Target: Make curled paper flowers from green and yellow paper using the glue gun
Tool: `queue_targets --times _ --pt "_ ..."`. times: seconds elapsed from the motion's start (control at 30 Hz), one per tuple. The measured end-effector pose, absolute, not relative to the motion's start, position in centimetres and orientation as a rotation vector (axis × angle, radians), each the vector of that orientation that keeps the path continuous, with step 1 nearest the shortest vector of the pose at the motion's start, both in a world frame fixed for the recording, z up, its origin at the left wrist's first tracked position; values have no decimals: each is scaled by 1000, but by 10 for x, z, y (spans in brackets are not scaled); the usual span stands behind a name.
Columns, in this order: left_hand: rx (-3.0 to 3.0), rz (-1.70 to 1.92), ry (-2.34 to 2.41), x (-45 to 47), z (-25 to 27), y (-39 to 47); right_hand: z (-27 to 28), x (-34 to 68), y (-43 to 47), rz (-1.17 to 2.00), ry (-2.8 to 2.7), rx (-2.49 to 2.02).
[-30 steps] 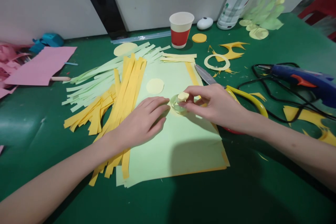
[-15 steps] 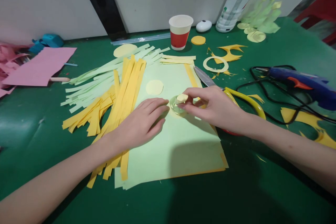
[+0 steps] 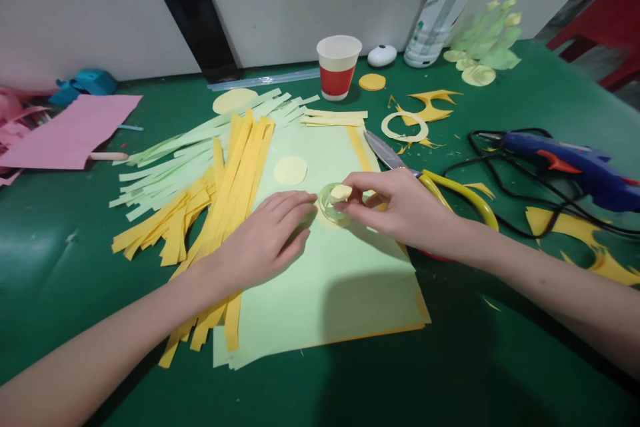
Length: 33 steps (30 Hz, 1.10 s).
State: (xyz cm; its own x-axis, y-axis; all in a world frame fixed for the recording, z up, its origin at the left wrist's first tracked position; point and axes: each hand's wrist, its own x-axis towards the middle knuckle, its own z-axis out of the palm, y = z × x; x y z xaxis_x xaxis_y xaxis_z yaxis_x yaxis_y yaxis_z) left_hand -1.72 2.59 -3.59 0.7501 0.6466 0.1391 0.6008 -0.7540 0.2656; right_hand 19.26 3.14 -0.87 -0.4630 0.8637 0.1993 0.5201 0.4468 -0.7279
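Observation:
My right hand [image 3: 400, 203] pinches a small pale-yellow paper flower [image 3: 341, 193] between thumb and fingers. A light-green paper coil [image 3: 327, 195] lies around the flower's base, on a pale-yellow paper disc [image 3: 327, 221] mostly hidden under it. My left hand [image 3: 273, 230] rests on the pale-green paper sheets [image 3: 300, 307], its fingers stretched out and their tips close beside the coil; whether they touch it I cannot tell. Another pale-yellow disc [image 3: 291, 171] lies just beyond my left fingers. Yellow paper strips [image 3: 240, 180] run under my left wrist.
Scissors [image 3: 463, 193] with yellow handles lie partly beneath my right hand. To the right is a blue glue gun [image 3: 565, 163] with a looping black cord. A paper cup [image 3: 338, 73] stands at the back, near a plastic bottle [image 3: 430, 30]. Pink paper [image 3: 75, 130] lies left.
The view has shifted slightly, moving everything a little left and down. My hands keep almost the same pose, with the flower still pinched in my right fingers.

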Motion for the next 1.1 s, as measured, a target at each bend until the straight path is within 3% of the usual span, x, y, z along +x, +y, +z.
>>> queue_targets --times 1.1 --pt "2825 377 943 -18 -38 27 -7 194 32 844 -2156 -1197"
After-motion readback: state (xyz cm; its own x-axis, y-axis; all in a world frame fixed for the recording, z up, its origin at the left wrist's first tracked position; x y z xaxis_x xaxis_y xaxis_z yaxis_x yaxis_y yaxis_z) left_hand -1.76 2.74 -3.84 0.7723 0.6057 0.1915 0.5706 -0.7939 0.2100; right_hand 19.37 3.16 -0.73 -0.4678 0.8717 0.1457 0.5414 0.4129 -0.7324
